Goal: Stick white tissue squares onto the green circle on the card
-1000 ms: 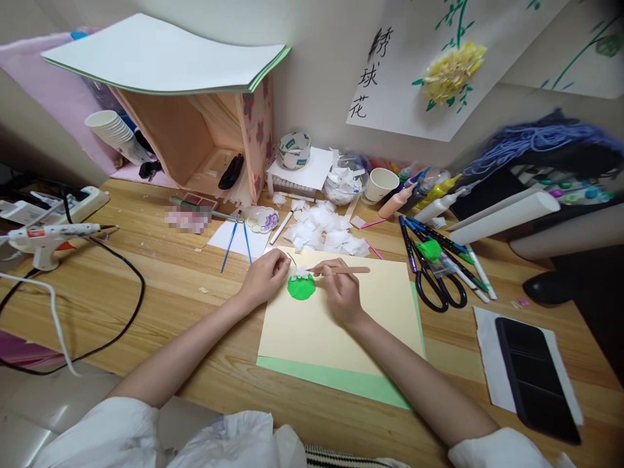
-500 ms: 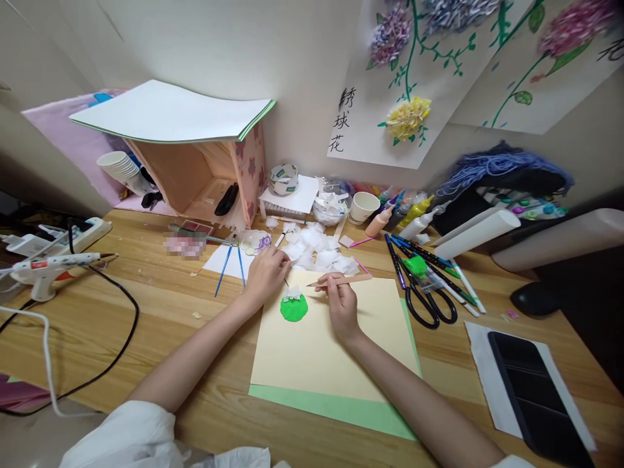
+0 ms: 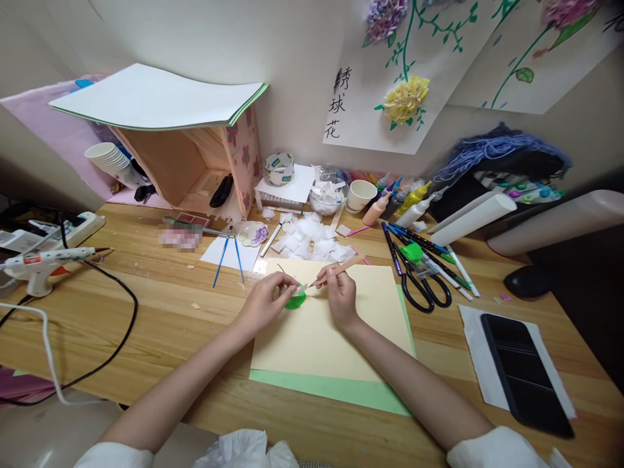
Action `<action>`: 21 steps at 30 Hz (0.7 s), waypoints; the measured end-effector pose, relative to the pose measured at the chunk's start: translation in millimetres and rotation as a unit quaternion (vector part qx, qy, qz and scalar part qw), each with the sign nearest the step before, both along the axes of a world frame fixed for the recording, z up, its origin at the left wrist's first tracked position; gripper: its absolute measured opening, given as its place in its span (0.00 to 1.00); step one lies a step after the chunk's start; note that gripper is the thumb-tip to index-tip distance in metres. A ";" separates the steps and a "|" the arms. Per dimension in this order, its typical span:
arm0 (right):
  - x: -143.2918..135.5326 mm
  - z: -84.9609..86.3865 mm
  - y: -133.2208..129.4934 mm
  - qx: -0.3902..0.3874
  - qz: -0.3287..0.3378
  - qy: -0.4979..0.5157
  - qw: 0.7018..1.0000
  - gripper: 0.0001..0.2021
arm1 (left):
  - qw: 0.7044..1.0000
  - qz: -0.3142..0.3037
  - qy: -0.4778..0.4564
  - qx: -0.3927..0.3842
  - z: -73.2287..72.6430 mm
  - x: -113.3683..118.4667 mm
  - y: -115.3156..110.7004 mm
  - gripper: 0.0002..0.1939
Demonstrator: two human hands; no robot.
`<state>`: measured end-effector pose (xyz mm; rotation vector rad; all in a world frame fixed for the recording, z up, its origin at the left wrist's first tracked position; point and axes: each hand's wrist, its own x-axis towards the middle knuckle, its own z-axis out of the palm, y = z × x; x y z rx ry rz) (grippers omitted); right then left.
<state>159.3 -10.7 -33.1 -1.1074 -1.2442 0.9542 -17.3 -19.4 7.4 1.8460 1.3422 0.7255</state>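
My left hand (image 3: 266,302) is over the left side of the cream sheet (image 3: 331,348), thumb and fingers pinched on a small white paper piece (image 3: 302,288). Just under those fingertips lies a bright green round patch (image 3: 295,302), partly covered by the hand. A wooden pencil (image 3: 351,262) is gripped in my right hand (image 3: 342,298), its point directed left, close to the white piece. Whether point and paper touch, I cannot tell. Beyond the sheet lies a heap of white paper squares (image 3: 312,235).
Black-handled scissors (image 3: 418,292) and several pens lie right of the sheet, a phone (image 3: 526,374) nearer me. At left are a glue gun (image 3: 46,265) and its cable. Paint bottles (image 3: 377,209), a paper cup (image 3: 361,195) and a pink box (image 3: 238,162) stand along the back.
My left hand has come back from the paper heap to the green patch, now with a white piece in its fingertips. My right hand still holds the pencil. The view has shifted slightly.
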 end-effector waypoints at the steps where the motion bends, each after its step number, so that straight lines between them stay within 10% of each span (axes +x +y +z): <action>1: 0.9 -0.5 -0.9 0.009 -0.009 0.006 1.000 0.15 | 1.000 -0.017 0.010 0.001 -1.6 2.6 -1.3 0.08; 13: 2.4 -0.5 -5.3 0.044 0.054 -0.104 0.992 0.15 | 0.979 -0.042 0.144 0.137 -8.0 13.8 6.6 0.09; 21: 1.8 4.0 0.3 0.063 -0.031 -0.007 0.998 0.10 | 0.997 0.053 -0.040 0.025 -8.3 11.7 13.1 0.06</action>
